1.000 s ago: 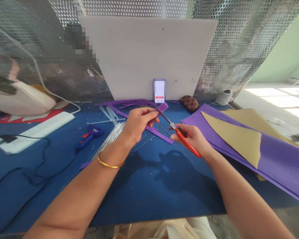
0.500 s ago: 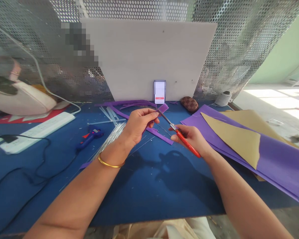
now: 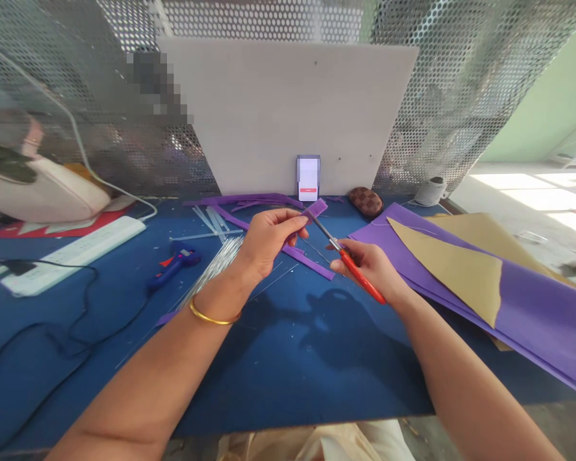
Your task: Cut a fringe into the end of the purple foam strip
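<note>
Scissors (image 3: pixel 354 268) have slipped back a little along the strip (image 3: pixel 317 208) over the last second: their tips crossed its lower part before, and now they end near its lower edge, just beside the fingertips of the left hand (image 3: pixel 267 238). More of the purple end shows as a result, free and slanting toward the upper right, slightly above the middle of the frame and just below the phone (image 3: pixel 308 179). That suggests the blades are being set or eased away rather than driven through; whether a cut has been made is too small to tell. The end looks in one piece, so this bit of trimming seems unfinished.

The left hand pinches the strip between thumb and forefinger, its other fingers curled underneath. The right hand (image 3: pixel 377 262), right of centre, is wrapped around the red handles, which look nearly together; some of its fingers are hidden. Both hands have barely moved.

Around them nothing has shifted: loose strips (image 3: pixel 314 262) lie below the hands at centre, wires (image 3: pixel 221 261) and a glue gun (image 3: pixel 173 267) at centre left, purple sheets (image 3: pixel 537 307) at right.
</note>
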`<action>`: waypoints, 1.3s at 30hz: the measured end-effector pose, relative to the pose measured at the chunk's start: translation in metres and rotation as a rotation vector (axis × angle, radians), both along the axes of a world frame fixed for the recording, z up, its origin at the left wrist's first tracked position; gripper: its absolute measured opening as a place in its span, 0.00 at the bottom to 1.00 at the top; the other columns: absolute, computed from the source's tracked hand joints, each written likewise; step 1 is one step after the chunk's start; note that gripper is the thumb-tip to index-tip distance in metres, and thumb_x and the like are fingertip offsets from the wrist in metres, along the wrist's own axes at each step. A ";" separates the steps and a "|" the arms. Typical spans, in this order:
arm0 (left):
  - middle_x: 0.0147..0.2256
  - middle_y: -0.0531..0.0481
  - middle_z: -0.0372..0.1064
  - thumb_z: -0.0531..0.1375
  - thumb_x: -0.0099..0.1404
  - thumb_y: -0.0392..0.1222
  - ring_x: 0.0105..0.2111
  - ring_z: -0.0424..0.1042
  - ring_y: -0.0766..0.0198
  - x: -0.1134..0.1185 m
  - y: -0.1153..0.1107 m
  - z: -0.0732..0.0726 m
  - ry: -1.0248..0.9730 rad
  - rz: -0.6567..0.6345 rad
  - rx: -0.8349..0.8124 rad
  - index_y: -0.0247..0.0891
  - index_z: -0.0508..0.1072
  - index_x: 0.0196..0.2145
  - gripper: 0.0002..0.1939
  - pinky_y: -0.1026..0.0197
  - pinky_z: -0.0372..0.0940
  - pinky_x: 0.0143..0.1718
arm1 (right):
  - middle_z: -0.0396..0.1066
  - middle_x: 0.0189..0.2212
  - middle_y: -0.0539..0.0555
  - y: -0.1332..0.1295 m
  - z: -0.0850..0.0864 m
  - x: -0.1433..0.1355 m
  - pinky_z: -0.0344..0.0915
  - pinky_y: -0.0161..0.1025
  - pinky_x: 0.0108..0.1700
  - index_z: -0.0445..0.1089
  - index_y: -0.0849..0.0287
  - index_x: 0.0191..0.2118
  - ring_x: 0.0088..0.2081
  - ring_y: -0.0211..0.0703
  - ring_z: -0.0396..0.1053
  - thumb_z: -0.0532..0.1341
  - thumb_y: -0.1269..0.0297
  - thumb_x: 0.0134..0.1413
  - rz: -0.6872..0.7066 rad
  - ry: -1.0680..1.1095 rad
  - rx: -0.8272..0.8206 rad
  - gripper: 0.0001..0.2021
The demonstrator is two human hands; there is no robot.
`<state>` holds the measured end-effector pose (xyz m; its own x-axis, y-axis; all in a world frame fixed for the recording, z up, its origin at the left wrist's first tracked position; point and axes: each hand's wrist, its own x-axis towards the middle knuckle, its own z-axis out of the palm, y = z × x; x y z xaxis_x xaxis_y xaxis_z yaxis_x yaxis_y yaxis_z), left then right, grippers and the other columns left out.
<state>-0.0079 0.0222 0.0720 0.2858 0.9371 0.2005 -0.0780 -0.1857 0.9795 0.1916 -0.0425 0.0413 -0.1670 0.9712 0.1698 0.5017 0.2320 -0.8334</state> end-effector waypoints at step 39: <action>0.23 0.51 0.70 0.65 0.57 0.41 0.22 0.62 0.70 -0.001 0.001 0.000 0.022 0.028 0.032 0.36 0.77 0.27 0.06 0.64 0.56 0.25 | 0.52 0.22 0.45 -0.003 0.001 -0.001 0.50 0.34 0.26 0.67 0.58 0.34 0.25 0.35 0.48 0.65 0.50 0.50 -0.017 0.001 0.015 0.16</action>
<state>-0.0085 0.0235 0.0725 0.2641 0.9381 0.2242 -0.0508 -0.2186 0.9745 0.1904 -0.0457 0.0418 -0.1500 0.9712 0.1850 0.5047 0.2361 -0.8304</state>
